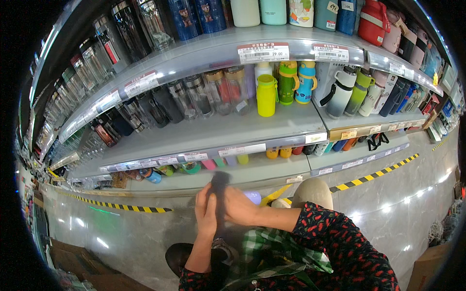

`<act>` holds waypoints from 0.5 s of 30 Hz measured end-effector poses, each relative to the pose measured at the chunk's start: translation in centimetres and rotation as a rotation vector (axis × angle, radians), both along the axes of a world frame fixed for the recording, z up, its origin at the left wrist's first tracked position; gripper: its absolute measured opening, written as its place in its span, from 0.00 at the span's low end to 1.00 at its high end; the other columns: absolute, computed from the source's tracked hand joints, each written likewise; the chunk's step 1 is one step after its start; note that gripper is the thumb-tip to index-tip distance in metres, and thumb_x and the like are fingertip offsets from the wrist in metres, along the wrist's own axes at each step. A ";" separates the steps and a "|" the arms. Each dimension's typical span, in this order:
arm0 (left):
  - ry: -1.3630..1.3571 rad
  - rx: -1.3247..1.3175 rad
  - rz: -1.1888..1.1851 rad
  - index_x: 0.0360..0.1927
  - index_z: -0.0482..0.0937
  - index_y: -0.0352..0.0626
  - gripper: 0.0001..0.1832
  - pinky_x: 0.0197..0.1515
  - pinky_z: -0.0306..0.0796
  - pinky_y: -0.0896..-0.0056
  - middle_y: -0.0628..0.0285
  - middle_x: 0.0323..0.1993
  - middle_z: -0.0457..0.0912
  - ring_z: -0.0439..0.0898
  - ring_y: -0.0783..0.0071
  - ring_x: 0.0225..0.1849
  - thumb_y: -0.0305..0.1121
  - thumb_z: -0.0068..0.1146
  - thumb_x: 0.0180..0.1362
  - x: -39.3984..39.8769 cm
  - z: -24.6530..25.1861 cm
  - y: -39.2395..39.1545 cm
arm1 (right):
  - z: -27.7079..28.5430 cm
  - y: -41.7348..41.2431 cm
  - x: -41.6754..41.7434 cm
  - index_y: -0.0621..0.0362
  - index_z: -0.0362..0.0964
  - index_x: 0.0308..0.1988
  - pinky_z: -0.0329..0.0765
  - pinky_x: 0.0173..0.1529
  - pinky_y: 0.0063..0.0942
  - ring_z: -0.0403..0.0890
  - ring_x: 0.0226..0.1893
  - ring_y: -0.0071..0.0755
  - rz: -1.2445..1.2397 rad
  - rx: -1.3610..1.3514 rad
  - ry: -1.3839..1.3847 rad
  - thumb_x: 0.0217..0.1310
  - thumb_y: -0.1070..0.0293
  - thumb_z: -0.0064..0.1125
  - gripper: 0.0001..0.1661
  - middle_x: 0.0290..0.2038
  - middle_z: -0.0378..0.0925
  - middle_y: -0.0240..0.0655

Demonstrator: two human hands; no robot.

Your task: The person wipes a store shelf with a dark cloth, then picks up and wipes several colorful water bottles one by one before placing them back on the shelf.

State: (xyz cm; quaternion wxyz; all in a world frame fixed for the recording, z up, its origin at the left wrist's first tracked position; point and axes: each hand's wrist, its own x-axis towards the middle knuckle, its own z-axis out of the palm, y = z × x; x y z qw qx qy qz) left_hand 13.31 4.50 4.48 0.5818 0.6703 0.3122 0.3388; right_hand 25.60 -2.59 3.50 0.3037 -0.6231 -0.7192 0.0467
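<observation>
Upright between my hands is a dark elongated item, blurred, possibly a bottle. My left hand is wrapped around its left side, thumb up along it. Against the other side lies my right hand, fingers curled; whether they grip this item or something else is hidden. The rounded end of a lilac item shows just beyond my right wrist; I cannot tell if it is touched or what it rests on. Ahead, a yellow-green bottle stands near the middle of the shelf, by glass tumblers and children's flasks.
Tumblers and flasks line the upper shelf; more bottles are on the low shelf. Black-and-yellow tape marks the floor. My knee is close to the low shelf. Cardboard boxes are at lower left and lower right.
</observation>
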 end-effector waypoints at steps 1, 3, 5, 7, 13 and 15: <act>0.113 0.107 0.022 0.58 0.68 0.36 0.23 0.60 0.59 0.64 0.52 0.54 0.69 0.68 0.60 0.57 0.40 0.44 0.64 0.3 0.4 -0.2 | -1.1 0.1 0.1 0.64 0.74 0.36 0.71 0.44 0.42 0.75 0.41 0.49 -0.001 -0.069 -0.113 0.43 0.65 0.61 0.18 0.35 0.73 0.48; 0.267 0.252 0.056 0.60 0.66 0.37 0.25 0.62 0.57 0.61 0.49 0.56 0.67 0.67 0.55 0.59 0.41 0.43 0.64 0.3 0.6 -0.9 | -2.1 -0.1 0.1 0.62 0.76 0.21 0.72 0.39 0.41 0.77 0.32 0.48 0.026 -0.211 -0.192 0.37 0.70 0.59 0.07 0.24 0.76 0.44; 0.319 0.268 0.056 0.62 0.63 0.36 0.26 0.63 0.57 0.58 0.47 0.57 0.66 0.65 0.51 0.60 0.41 0.42 0.65 0.4 0.3 -1.2 | -2.0 -0.2 0.1 0.61 0.76 0.20 0.72 0.37 0.42 0.78 0.29 0.48 0.012 -0.217 -0.277 0.36 0.70 0.59 0.06 0.22 0.76 0.44; 0.332 0.271 0.049 0.62 0.62 0.35 0.27 0.63 0.56 0.57 0.46 0.59 0.65 0.63 0.50 0.61 0.41 0.40 0.65 0.5 0.0 -1.3 | -1.8 -0.3 -0.1 0.61 0.76 0.20 0.72 0.37 0.42 0.79 0.29 0.47 -0.044 -0.205 -0.297 0.36 0.69 0.59 0.07 0.23 0.77 0.46; 0.323 0.529 0.149 0.54 0.72 0.34 0.18 0.53 0.67 0.57 0.42 0.48 0.76 0.74 0.45 0.50 0.33 0.47 0.63 1.3 -0.7 -1.2 | 0.3 0.1 0.4 0.66 0.74 0.23 0.75 0.38 0.45 0.79 0.31 0.57 -0.150 -0.268 0.081 0.43 0.69 0.56 0.10 0.27 0.77 0.55; 0.335 0.515 0.139 0.51 0.74 0.36 0.16 0.48 0.70 0.57 0.44 0.43 0.78 0.77 0.46 0.45 0.31 0.49 0.62 1.2 -0.8 -1.2 | 0.4 -0.2 0.3 0.69 0.73 0.25 0.76 0.39 0.47 0.78 0.33 0.61 -0.200 -0.311 0.332 0.47 0.69 0.55 0.11 0.27 0.76 0.57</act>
